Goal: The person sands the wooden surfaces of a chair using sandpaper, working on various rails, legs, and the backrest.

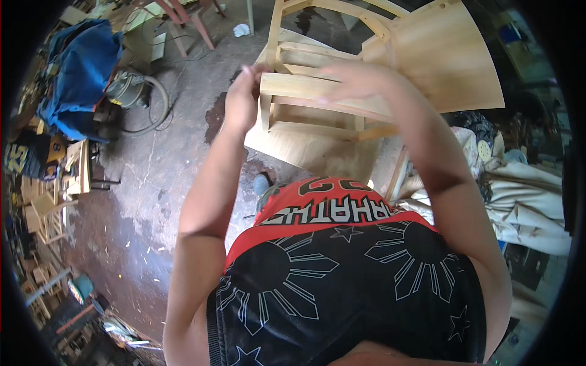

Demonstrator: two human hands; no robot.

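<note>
An unpainted wooden chair frame (311, 84) lies tipped over in front of me, with a broad curved wooden panel (448, 59) at its right side. My left hand (242, 103) is at the left end of the nearest upper rail, thumb up. Its fingertips are partly hidden beside the wood, so its grip is unclear. Over the same rail, farther right, reaches my right hand (359, 80), blurred, with fingers apart and nothing seen in them. Whether it touches the wood cannot be made out. Beneath the frame is a plywood sheet (316, 155).
A shop vacuum (128, 89) with a grey hose stands at left beside a blue cover (84, 78). Reddish chair legs (201, 29) show at the top. Cream fabric (517, 201) is heaped at right. Wooden furniture pieces (48, 210) line the far left, above a bucket (81, 289).
</note>
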